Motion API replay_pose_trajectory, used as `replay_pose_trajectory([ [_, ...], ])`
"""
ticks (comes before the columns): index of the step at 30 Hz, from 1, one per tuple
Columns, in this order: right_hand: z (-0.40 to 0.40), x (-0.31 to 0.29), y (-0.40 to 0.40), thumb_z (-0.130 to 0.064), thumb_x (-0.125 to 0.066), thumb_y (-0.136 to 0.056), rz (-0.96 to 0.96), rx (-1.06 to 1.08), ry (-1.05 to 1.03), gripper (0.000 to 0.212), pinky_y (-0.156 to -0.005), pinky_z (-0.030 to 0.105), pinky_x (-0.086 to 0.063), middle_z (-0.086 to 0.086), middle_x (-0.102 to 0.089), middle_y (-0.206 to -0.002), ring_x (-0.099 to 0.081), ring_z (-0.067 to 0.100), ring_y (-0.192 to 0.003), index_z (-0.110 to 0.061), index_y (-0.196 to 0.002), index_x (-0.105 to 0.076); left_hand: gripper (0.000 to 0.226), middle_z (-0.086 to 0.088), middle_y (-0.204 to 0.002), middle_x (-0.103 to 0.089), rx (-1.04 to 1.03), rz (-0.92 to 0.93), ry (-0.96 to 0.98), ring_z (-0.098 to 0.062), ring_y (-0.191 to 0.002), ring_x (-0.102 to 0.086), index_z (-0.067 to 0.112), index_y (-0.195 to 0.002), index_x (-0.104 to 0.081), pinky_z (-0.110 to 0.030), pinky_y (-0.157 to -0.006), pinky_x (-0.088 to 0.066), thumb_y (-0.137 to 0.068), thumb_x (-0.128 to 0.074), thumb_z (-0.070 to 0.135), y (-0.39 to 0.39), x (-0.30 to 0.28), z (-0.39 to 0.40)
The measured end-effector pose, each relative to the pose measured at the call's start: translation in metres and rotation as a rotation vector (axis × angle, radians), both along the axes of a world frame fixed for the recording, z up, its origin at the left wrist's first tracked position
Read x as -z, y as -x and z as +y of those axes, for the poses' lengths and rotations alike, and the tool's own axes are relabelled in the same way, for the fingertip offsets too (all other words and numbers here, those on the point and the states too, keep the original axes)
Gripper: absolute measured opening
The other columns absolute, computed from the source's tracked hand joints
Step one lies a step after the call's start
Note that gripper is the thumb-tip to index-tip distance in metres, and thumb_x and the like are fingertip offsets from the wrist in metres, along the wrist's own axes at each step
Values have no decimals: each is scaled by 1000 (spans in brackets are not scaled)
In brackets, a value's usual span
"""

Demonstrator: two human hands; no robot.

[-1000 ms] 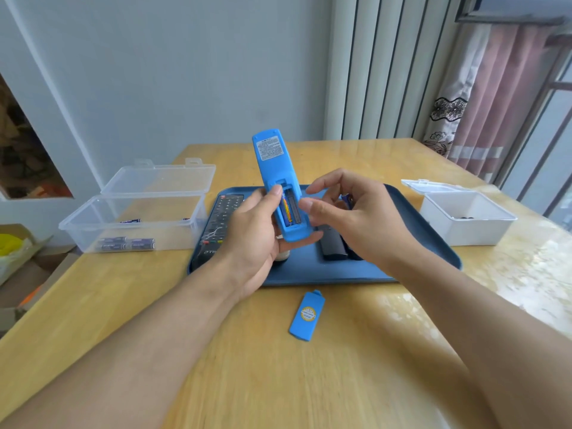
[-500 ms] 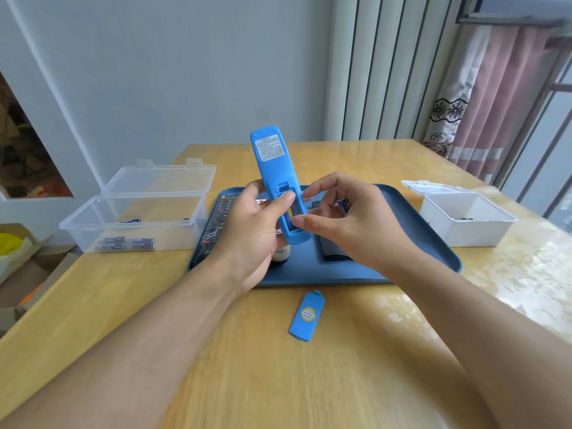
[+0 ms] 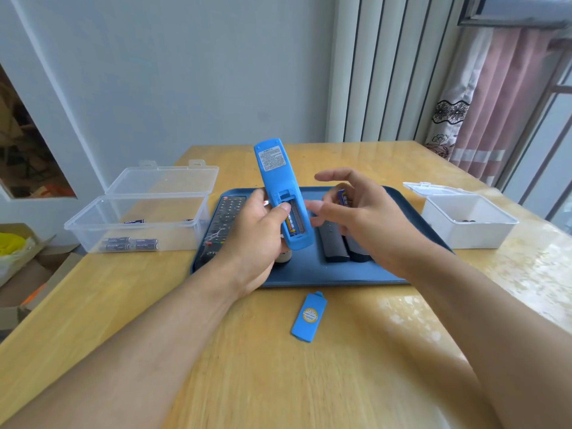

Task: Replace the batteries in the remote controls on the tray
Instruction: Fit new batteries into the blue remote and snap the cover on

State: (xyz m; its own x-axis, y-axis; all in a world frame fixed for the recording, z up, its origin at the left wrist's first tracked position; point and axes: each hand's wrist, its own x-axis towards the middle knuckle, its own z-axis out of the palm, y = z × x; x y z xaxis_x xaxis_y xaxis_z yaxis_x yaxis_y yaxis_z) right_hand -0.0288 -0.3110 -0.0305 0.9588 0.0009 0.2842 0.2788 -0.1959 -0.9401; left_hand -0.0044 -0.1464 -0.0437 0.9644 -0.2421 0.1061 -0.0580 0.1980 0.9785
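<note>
Battery cover (image 3: 309, 317): blue, lying flat on the wooden table (image 3: 278, 382) just in front of the tray's near rim, apart from both hands; it carries a round yellow sticker whose print is too small to read
Forearms: both run in from the bottom corners, cut off by the picture's edge, with open tabletop between them around the cover
Tray (image 3: 297, 274): dark blue, its near rim close to the cover; its middle is partly hidden behind the hands
Left hand (image 3: 250, 239): curled round the blue remote (image 3: 283, 193), thumb tip pressed at the top of the open battery bay; the remote is held above the tray, tilted, back side facing the camera
Bay: one battery (image 3: 290, 226) with a yellow and blue wrap sits in the left slot, the slot beside it looks bare
Label: white printed patch near the remote's top, text unreadable
Right hand (image 3: 368, 218): fingers spread and relaxed beside the remote, not touching it; a blue battery (image 3: 343, 198) shows behind the fingers, and how it is held cannot be told
Other remotes: a black keypad remote (image 3: 227, 215) at the tray's left, two dark ones (image 3: 332, 243) partly behind the right hand
Clear box (image 3: 139, 218): left of the tray, lid up, holding blue batteries (image 3: 130, 244) marked HUATAI
White box (image 3: 469, 221): right of the tray near the table edge, lid open, small dark items inside, hard to make out
</note>
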Motion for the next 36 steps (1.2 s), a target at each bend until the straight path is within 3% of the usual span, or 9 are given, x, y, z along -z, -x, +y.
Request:
replay_pose_trajectory([
  [5, -4, 3, -4, 0, -41, -104, -18, 6, 42, 34, -66, 26, -43, -5, -72, -97, -55, 12, -71, -18, -133, -49, 26, -11, -107, -76, -53, 3, 27, -33, -99, -74, 5, -131, -48, -57, -96, -53, -105, -44, 5, -2, -2, 1],
  [9, 2, 0, 2, -12, -55, -102, -91, 57, 71, 13, -62, 38, -44, -3, -77, -100, -58, 15, -65, -16, -111, -46, 26, -12, -110, -76, -120, -11, -30, -32, -105, -72, 9, -124, -55, -56, -99, -52, -98, -58, 7, -5, -3, 5],
  [13, 0, 0, 2, -24, -73, -91, -138, 158, 88, 6, -64, 42, -49, 7, -74, -83, -58, 12, -62, -24, -93, -68, 31, -9, -106, -77, -145, 18, 4, -30, -100, -74, 5, -125, -53, -50, -87, -60, -95, -60, 0, -6, -3, 7],
  [16, 0, 2, 3, -25, -73, -91, -170, 136, 142, 12, -60, 34, -44, 13, -70, -80, -50, 15, -63, -33, -99, -77, 30, -16, -110, -75, -145, 45, 36, -33, -98, -74, 2, -124, -53, -46, -79, -62, -95, -59, -2, -5, -4, 6],
  [19, 3, 5, 2, -17, -69, -94, -170, 122, 181, 22, -62, 19, -41, -7, -63, -77, -51, 3, -60, -29, -111, -76, 28, -17, -109, -73, -130, 55, 46, -31, -93, -75, 0, -125, -53, -46, -79, -62, -97, -56, -3, -4, -4, 5],
  [23, 4, 9, -1, -21, -69, -94, -169, 130, 230, 24, -74, 40, -49, -8, -64, -81, -58, 23, -75, -35, -113, -74, 26, -7, -99, -73, -82, 68, 76, -28, -92, -74, 0, -125, -53, -50, -84, -61, -99, -53, -3, -3, -5, 3],
  [27, 4, 4, 1, -18, -69, -94, -182, 111, 171, 23, -69, 32, -50, -10, -67, -77, -59, 8, -66, -34, -110, -71, 26, -14, -108, -73, -89, 80, 95, -34, -100, -73, -1, -126, -52, -50, -84, -61, -100, -53, -1, -3, -5, 4],
  [31, 5, 5, 3, -24, -78, -87, -213, 122, 93, 7, -76, 55, -55, 11, -73, -81, -65, 39, -80, -25, -91, -72, 32, -15, -109, -73, -121, 48, 121, -26, -90, -76, -1, -128, -51, -44, -82, -62, -97, -59, 0, -3, -5, 5],
  [36, 7, 4, 5, -23, -83, -81, -220, 141, 76, 8, -75, 51, -57, 4, -75, -77, -68, 29, -76, -25, -86, -77, 41, -19, -115, -73, -110, 14, 173, -34, -102, -73, 3, -130, -49, -44, -89, -60, -93, -66, 0, -2, -6, 6],
])
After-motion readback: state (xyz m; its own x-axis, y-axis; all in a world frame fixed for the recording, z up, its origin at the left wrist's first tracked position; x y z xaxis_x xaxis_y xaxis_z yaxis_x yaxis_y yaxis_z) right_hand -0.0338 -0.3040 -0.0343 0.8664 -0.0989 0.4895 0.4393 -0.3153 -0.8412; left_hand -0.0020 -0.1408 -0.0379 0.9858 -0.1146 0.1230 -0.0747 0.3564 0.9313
